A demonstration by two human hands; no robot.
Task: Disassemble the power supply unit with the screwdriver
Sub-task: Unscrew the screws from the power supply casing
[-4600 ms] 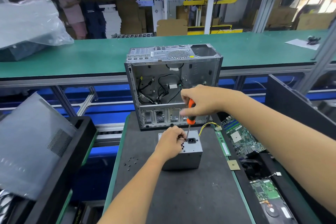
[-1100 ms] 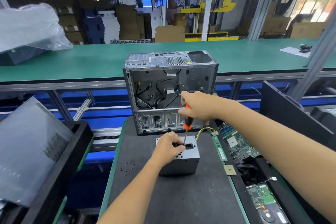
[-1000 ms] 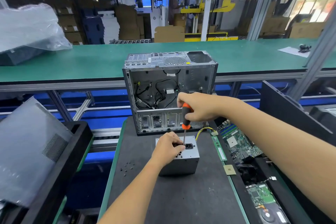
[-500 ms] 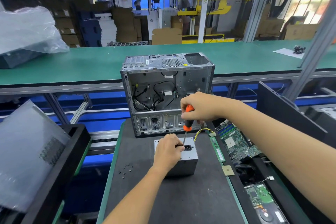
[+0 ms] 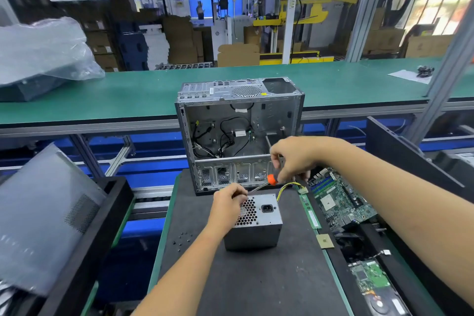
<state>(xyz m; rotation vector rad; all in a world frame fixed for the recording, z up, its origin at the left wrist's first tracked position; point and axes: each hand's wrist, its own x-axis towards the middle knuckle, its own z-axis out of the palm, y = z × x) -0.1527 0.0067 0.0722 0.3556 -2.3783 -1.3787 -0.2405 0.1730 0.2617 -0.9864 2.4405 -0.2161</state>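
The grey metal power supply unit [image 5: 259, 223] stands on the black mat, its top face showing a honeycomb grille and a black power socket. My left hand [image 5: 227, 206] rests on its left top edge, fingers curled at the far left corner; what they pinch is hidden. My right hand [image 5: 292, 159] holds the screwdriver [image 5: 266, 182] by its orange-and-black handle. The shaft slants down to the left toward my left fingers. Yellow and black wires [image 5: 288, 186] run from the unit's far right side.
An open, gutted computer case [image 5: 238, 133] stands just behind the unit. Several small screws [image 5: 182, 238] lie on the mat [image 5: 256, 282] to the left. A RAM stick [image 5: 311, 213], motherboard [image 5: 341, 200], and hard drive [image 5: 372, 279] sit to the right. A black bin [image 5: 84, 238] holds a side panel at left.
The screwdriver was upright with its tip on the unit's top by the socket; it is now lifted and tilted, tip swung left toward my left fingers. My left hand shifted left, uncovering the grille.
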